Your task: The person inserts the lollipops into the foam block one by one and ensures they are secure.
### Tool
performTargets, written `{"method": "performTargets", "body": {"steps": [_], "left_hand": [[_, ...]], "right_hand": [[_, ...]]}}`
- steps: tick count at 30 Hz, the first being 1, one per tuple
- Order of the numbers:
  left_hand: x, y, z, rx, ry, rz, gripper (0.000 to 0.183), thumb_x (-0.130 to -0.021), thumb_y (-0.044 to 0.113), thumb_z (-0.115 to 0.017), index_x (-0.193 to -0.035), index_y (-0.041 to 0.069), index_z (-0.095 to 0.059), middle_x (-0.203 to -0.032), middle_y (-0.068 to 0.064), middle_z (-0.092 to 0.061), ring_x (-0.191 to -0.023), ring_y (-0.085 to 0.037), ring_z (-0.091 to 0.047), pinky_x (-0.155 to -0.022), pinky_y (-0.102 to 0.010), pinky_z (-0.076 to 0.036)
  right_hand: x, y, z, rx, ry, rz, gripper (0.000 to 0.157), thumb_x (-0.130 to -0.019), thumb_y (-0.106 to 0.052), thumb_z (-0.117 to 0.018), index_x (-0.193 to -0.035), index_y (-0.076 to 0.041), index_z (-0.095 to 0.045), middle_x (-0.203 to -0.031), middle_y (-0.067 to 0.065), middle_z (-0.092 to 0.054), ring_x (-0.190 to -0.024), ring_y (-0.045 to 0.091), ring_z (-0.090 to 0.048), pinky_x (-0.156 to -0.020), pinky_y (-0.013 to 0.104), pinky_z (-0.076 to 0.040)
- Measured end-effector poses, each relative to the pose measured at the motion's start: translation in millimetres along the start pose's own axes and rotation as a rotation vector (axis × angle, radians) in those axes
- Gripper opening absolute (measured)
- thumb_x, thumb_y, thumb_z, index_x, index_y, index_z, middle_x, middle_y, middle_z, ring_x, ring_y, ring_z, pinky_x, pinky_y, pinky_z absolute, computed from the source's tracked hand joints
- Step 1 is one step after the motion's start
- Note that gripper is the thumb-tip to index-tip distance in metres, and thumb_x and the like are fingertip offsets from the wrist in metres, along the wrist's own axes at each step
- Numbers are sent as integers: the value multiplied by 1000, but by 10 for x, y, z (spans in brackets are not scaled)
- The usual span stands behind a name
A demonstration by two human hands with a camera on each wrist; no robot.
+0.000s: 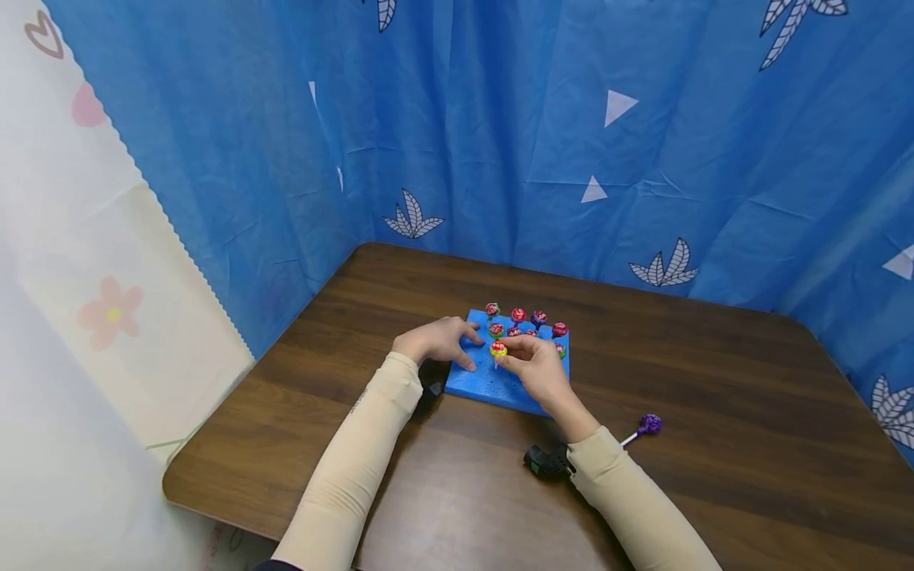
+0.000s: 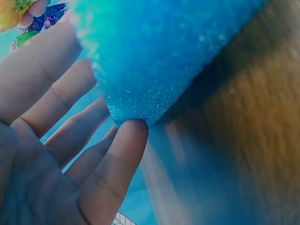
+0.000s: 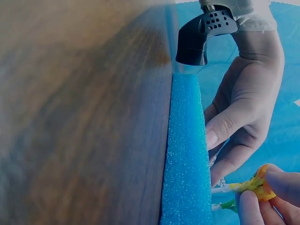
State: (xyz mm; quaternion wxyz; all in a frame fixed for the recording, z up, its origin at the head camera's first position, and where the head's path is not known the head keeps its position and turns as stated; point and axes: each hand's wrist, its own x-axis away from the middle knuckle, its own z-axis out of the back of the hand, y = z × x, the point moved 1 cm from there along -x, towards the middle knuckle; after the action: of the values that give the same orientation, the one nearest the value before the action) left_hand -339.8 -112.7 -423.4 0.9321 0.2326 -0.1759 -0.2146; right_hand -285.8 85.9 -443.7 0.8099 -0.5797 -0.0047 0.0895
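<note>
A blue foam block (image 1: 474, 384) lies on the table with several wrapped lollipops (image 1: 518, 316) standing upright in its back and right parts. My right hand (image 1: 540, 371) pinches a yellow-and-red lollipop (image 1: 498, 349) by its wrapped head, above the middle of the block. In the right wrist view its white stick points at the foam face; whether the tip is in the foam I cannot tell. My left hand (image 1: 444, 341) rests at the block's left side, fingers spread. One of its fingertips touches a corner of the foam (image 2: 140, 70) in the left wrist view.
A purple lollipop (image 1: 650, 424) lies on the brown wooden table (image 1: 721, 381), right of the block and beside my right forearm. Black wrist cameras (image 1: 546, 461) sit below both hands. Blue curtains (image 1: 500, 159) hang behind the table.
</note>
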Motion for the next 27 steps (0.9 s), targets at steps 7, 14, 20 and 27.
{"method": "performTargets", "body": {"steps": [7, 14, 20, 27], "left_hand": [[-8, 7, 0, 3, -1, 1, 56, -86, 33, -79, -137, 18, -64, -163, -3, -35, -153, -33, -27, -118, -55, -33], [-10, 10, 2, 12, -1, 5, 55, -86, 33, -79, -137, 18, -64, -163, -4, -35, -153, -33, -27, -119, -55, -32], [-12, 10, 5, 17, 5, -12, 54, -85, 29, -80, -135, 14, -65, -161, -5, -38, -152, -31, -28, -121, -49, -32], [-13, 4, 12, 13, 6, -8, 55, -85, 29, -80, -136, 15, -65, -161, -5, -38, -152, -31, -28, -120, -49, -32]], "right_hand": [[16, -28, 7, 31, 1, -1, 32, -89, -6, -74, -122, -3, -71, -119, 17, -72, -112, 30, -69, -96, 37, -56], [15, -53, 14, 68, 0, 0, 35, -89, -7, -75, -124, -4, -70, -121, 16, -72, -116, 31, -68, -98, 40, -55], [25, -75, 32, 53, 4, 20, 34, -90, -7, -74, -123, -2, -69, -121, 18, -72, -116, 31, -68, -97, 41, -56], [58, -159, 76, 66, 8, 16, 33, -89, -8, -75, -121, -3, -70, -119, 16, -73, -114, 31, -68, -97, 41, -56]]}}
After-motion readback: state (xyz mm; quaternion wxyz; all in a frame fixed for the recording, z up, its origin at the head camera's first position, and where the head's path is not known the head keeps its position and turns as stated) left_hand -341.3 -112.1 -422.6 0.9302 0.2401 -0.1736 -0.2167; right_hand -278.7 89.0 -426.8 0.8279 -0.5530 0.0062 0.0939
